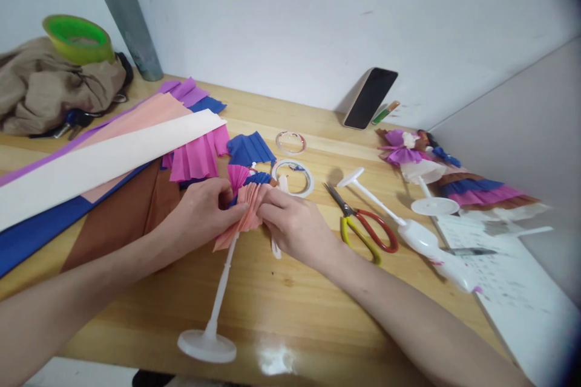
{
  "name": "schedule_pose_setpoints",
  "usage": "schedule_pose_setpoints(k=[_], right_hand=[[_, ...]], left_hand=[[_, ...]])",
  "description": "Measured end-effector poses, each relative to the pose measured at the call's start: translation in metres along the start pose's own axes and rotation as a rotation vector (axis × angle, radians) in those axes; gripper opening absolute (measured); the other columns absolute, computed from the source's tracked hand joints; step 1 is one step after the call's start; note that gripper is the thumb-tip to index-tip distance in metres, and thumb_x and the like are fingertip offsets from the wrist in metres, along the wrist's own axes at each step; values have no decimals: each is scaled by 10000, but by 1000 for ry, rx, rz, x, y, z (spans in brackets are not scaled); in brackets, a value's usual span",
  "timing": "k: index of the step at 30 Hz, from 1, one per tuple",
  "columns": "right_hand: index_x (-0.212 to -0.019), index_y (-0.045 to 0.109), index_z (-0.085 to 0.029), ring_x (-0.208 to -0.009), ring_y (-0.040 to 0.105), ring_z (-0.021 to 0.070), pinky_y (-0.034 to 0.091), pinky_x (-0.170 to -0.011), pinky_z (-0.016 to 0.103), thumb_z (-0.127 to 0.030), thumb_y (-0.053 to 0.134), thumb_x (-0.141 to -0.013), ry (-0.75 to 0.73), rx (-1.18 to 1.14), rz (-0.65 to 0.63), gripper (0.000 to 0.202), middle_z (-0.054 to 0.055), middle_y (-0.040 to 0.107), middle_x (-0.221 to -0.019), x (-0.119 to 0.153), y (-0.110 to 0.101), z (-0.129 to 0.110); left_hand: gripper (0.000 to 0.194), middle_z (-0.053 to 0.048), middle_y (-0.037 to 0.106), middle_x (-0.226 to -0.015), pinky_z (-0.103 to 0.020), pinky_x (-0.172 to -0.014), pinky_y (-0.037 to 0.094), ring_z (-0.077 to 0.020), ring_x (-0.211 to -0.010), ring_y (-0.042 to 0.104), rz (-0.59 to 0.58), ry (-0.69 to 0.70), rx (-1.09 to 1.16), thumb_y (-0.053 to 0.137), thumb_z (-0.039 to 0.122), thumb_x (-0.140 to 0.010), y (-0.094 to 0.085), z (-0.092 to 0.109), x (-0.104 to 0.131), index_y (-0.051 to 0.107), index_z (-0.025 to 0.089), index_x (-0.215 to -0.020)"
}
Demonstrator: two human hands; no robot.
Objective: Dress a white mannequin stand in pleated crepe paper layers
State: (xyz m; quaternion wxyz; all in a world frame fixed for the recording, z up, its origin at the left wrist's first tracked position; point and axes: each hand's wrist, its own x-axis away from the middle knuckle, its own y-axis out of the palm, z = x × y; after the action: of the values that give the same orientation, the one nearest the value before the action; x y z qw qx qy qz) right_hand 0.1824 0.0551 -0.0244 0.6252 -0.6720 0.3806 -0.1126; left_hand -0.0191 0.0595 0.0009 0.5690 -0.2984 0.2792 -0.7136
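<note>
At the middle of the table, both hands grip a pleated strip of peach crepe paper point(250, 202). My left hand point(206, 211) is closed, its thumb pressing on the left part of the strip. My right hand point(295, 221) pinches the right end with bent fingers. Pink and blue pleated paper shows just behind the peach strip. Below the hands, a white plastic stand point(220, 299) with a round base lies slanted toward me; its upper end is hidden by the paper. Nearby are scissors point(358, 224) with red and yellow handles and a roll of white tape point(294, 176).
Long crepe paper sheets point(104, 148) cover the left side. A second white stand with a plastic figure point(420, 236) lies right; behind it are ruffled paper pieces point(485, 193). A phone point(371, 98) leans on the wall. A bottle point(131, 21) and green tape roll point(79, 39) are back left.
</note>
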Motion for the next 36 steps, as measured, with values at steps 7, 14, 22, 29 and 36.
schedule_pose_setpoints(k=[7,14,22,29,36], right_hand=[[-743,612,-167,-681,537,172,387,-586,273,-18,476,-799,19,-16,44,210,65,616,-759,0,4,-2],[-674,564,-176,-502,461,98,357,-519,221,-51,494,-764,304,-350,176,169,-3,569,-613,-1,3,-13],[-633,606,-178,-485,475,92,359,-533,221,-74,569,-771,545,-516,84,177,-32,588,-549,-5,-10,-7],[-626,619,-169,-513,497,99,361,-533,219,-58,571,-761,608,-623,19,182,-27,586,-557,-6,-3,-7],[-602,589,-171,-516,474,101,343,-512,224,-183,601,-825,596,-673,23,224,-20,565,-557,-8,0,-11]], left_hand=[[286,9,508,-631,-298,-581,353,-167,-619,485,26,-1,20,557,463,-720,4,-3,-1,427,223,-637],[295,4,550,-668,-316,-605,372,-184,-651,522,10,-50,68,598,474,-704,4,-6,-1,446,225,-664],[356,-21,643,-727,-332,-642,417,-211,-687,597,-16,-69,164,634,550,-717,1,-15,-6,515,216,-699],[346,-9,624,-703,-326,-631,398,-200,-673,571,-10,-58,144,640,536,-705,2,-15,-7,513,215,-689],[322,13,539,-642,-319,-604,361,-179,-636,500,-16,-50,113,593,515,-706,2,-10,-6,469,221,-658]])
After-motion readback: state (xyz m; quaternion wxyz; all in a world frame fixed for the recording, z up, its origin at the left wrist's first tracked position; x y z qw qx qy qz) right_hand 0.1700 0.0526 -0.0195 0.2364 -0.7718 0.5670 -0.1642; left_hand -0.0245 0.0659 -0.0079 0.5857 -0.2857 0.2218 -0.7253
